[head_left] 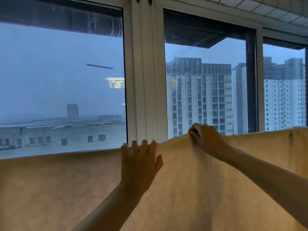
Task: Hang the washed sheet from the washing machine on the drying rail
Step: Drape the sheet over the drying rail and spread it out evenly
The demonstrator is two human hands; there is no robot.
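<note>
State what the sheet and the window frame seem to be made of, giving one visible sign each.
Sheet: woven cloth, likely cotton, matt cream; it drapes, puckers, shows a faint pattern. Window frame: smooth white, probably plastic or painted metal.

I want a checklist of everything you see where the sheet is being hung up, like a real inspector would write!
Surface: nothing seen.
Job's things: the pale yellow sheet hangs spread across the view. Its top edge rises to a peak at the right hand. The rail is hidden under it.
Clutter: nothing seen.
Hands: the left hand rests flat on the sheet, fingers straight at its top edge. The right hand pinches the top edge.
Cables: nothing seen.
Surroundings: white-framed windows stand behind the sheet. Outside are tall apartment blocks and a dim bluish sky.
</note>
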